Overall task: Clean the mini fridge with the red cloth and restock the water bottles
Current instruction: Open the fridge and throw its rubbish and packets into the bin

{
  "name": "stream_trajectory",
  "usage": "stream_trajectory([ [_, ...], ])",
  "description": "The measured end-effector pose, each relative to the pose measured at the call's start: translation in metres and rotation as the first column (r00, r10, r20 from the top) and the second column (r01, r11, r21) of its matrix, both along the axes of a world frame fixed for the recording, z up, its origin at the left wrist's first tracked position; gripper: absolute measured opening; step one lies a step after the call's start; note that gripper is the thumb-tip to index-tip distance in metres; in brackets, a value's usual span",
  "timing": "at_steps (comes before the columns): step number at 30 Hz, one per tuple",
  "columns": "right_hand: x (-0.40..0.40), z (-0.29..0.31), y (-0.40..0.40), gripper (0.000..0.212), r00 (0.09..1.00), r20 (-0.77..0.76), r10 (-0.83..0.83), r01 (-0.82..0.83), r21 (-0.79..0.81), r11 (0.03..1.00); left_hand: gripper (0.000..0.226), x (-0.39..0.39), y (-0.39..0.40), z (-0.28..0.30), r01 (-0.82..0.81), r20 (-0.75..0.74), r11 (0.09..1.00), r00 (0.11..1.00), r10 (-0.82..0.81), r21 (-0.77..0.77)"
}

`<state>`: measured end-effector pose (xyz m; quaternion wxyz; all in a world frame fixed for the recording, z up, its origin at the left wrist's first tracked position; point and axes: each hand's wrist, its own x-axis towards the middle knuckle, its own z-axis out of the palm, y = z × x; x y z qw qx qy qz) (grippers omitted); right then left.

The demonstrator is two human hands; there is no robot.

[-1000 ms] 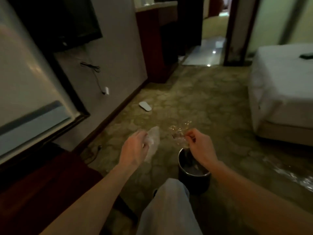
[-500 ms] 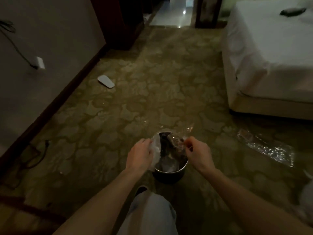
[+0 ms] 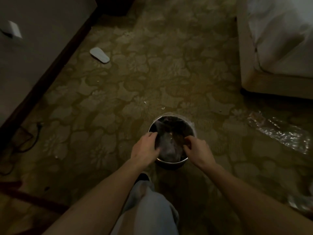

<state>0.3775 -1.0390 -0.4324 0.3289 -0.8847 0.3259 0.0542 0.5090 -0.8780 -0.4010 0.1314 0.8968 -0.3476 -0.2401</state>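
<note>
Neither red cloth nor water bottles are showing. Both hands, left [image 3: 146, 149] and right [image 3: 197, 150], are pinching crumpled clear plastic wrap [image 3: 166, 148] into the round metal bin [image 3: 171, 162], probably discarding it; more clear plastic sheeting [image 3: 277, 131] is lying at three o'clock.

I see a small round bin [image 3: 171, 162] at lower centre on the patterned carpet [image 3: 169, 73]. A white slipper [image 3: 99, 54] lies at upper left, a bed [image 3: 277, 48] at upper right, crumpled clear plastic [image 3: 279, 133] at right.
</note>
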Motion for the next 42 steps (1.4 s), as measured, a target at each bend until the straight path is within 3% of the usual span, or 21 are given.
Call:
stream_trajectory([
  [4,0.001,0.022,0.012,0.026,0.995,0.041,0.092,-0.090,-0.056,0.994,0.055,-0.011,0.014,0.016,0.004,0.107,1.000,0.994,-0.007,0.027],
  [11,-0.007,0.071,0.040,0.052,0.961,0.008,0.275,-0.264,-0.256,0.930,0.062,-0.035,0.050,0.070,-0.060,0.250,0.995,0.968,0.039,0.076],
  [16,-0.011,0.121,0.070,0.062,0.933,-0.021,0.360,-0.350,-0.298,0.888,0.066,-0.063,0.092,0.120,-0.091,0.385,0.995,0.920,0.065,0.049],
  [22,-0.015,0.189,0.144,0.063,0.863,0.110,0.494,-0.415,-0.403,0.816,0.071,-0.100,0.173,0.181,-0.147,0.536,0.984,0.841,0.073,0.097],
  [33,-0.010,0.332,0.335,0.065,0.585,0.292,0.757,-0.550,-0.542,0.635,0.072,-0.156,0.357,0.315,-0.397,0.773,0.916,0.599,0.209,0.060],
  [42,-0.026,0.404,0.515,0.062,0.306,0.375,0.875,-0.637,-0.603,0.481,0.072,-0.211,0.542,0.364,-0.676,0.816,0.731,0.370,0.445,-0.092],
])
